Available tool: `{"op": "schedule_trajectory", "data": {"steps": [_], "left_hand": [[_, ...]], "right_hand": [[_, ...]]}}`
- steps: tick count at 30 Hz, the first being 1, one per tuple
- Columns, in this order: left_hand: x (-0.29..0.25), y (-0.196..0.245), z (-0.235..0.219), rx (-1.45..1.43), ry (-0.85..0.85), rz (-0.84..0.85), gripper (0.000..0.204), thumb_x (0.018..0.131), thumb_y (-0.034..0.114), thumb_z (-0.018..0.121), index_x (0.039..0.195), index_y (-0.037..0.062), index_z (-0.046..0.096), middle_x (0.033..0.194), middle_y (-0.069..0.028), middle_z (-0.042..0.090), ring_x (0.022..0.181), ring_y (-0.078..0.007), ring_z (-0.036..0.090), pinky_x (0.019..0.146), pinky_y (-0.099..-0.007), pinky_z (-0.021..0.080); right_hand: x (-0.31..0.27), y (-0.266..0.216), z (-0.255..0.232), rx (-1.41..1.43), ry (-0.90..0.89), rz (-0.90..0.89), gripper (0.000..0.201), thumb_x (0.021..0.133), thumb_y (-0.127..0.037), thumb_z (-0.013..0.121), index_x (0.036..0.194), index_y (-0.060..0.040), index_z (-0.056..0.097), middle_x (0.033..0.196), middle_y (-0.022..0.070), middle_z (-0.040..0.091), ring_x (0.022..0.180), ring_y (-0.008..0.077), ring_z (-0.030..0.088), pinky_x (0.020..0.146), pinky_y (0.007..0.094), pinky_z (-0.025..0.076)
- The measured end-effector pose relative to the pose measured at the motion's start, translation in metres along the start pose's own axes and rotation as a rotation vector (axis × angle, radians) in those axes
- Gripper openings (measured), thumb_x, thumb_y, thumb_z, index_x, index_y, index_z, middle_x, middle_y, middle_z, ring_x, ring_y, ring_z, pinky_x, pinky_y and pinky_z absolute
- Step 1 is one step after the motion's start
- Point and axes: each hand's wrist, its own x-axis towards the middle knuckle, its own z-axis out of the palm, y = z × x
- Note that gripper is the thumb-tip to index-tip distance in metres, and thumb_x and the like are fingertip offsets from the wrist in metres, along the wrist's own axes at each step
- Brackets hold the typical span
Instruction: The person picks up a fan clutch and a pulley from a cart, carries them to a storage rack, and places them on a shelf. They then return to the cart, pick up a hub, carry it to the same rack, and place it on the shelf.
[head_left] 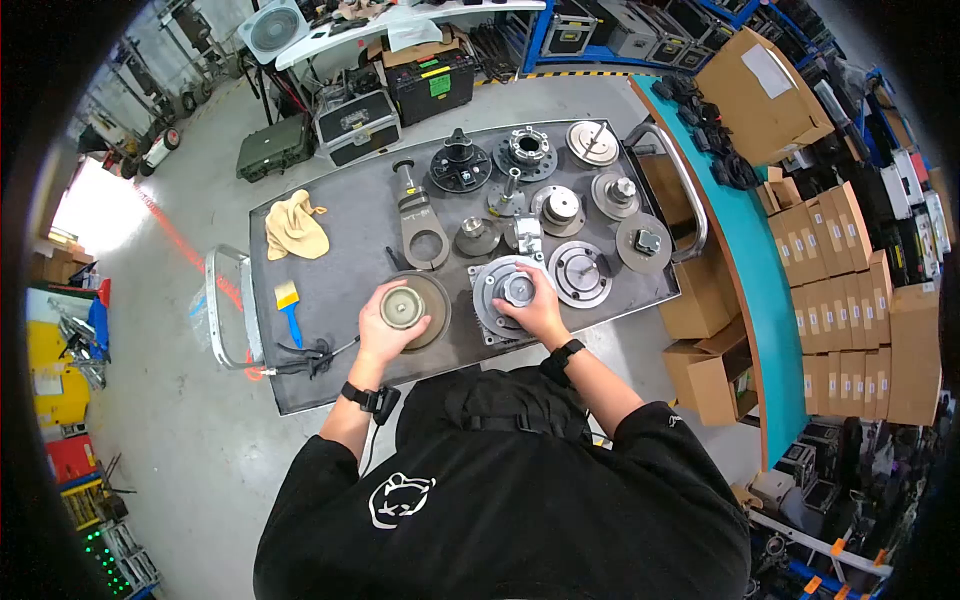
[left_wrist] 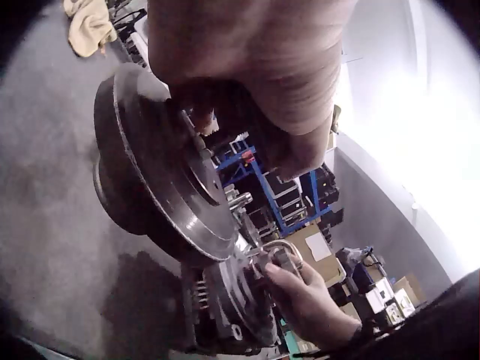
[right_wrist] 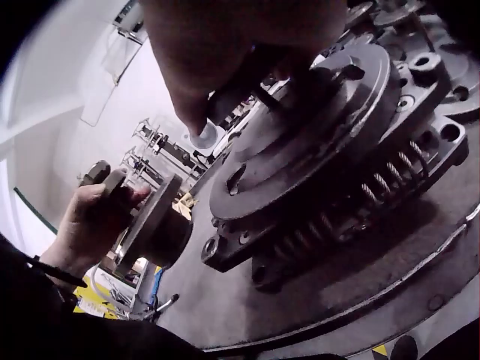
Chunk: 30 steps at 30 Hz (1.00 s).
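My L hand (head_left: 373, 328) grips the near-left disc's (head_left: 440, 312) cap (head_left: 403, 307) and my R hand (head_left: 542, 312) grips the base's (head_left: 494, 337) knob (head_left: 519, 289), prob. to keep both steady.

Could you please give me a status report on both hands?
Left hand gripping round cap above wide disc. Right hand gripping hub on sprung base. Metal parts crowded beyond.

Person in a black short-sleeved top (head_left: 500, 500) with a white cartoon-face outline, small white sleeve lettering, and black wrist straps, apparently carrying cameras.
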Motion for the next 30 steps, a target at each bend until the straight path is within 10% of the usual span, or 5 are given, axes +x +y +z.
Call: {"op": "schedule_trajectory", "data": {"steps": [7, 30], "left_hand": [[0.002, 0.031, -0.023, 0.009, 0.019, 0.215, 0.061, 0.062, 0.012, 0.086, 0.117, 0.0023, 0.062, 0.123, -0.0128, 0.066, 0.120, -0.0226, 0.061, 0.103, -0.0346, 0.046], [-0.003, 0.087, -0.041, -0.088, -0.044, 0.123, 0.056, 0.063, 0.013, 0.086, 0.113, 0.0026, 0.064, 0.113, -0.0087, 0.070, 0.106, -0.0170, 0.065, 0.096, -0.0324, 0.050]], "right_hand": [[0.000, -0.002, 0.001, 0.070, 0.012, 0.084, 0.064, 0.063, -0.025, 0.088, 0.115, -0.0026, 0.058, 0.107, 0.0138, 0.066, 0.103, 0.0259, 0.063, 0.092, 0.0364, 0.049], [-0.013, -0.004, 0.004, 0.070, 0.040, 0.159, 0.067, 0.064, -0.026, 0.086, 0.118, -0.0009, 0.055, 0.111, 0.0181, 0.064, 0.106, 0.0311, 0.062, 0.094, 0.0386, 0.048]]}}
